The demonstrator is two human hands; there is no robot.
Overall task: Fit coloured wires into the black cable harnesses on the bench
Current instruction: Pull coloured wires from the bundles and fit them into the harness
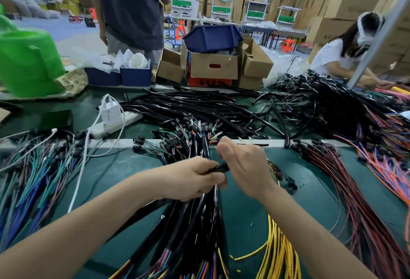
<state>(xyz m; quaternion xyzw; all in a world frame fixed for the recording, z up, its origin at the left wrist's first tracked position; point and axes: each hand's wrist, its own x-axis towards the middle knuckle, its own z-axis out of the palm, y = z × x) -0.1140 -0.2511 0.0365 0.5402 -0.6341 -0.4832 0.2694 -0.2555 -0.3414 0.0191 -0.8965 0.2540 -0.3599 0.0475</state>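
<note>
Left hand [193, 178] first: fingers curled tight round a short black sleeve [218, 169], knuckles up, and it's resting on top of the harness bundle [195, 218]. The sleeve's other end runs straight into the right hand [246, 167], which sits just beside the left, almost touching. Thumb sticks up, fingers are folded in behind, but whether they grip the sleeve or a wire, I can't tell from here.

The bundle passes under both hands. Its black connectors fan out just beyond the knuckles, and its coloured tails trail back towards the person's body.

Below the right wrist, a sheaf of yellow wires [277, 254] lies on the green bench [244, 207]. Further out on the right is a long sweep of red wires [346, 185]. Well out past the left forearm lie blue and green wires [33, 181].

Beyond the left hand there's a white power strip [115, 123], and past both hands a heap of loose black tubes [199, 105], with cardboard boxes [214, 67] behind.
</note>
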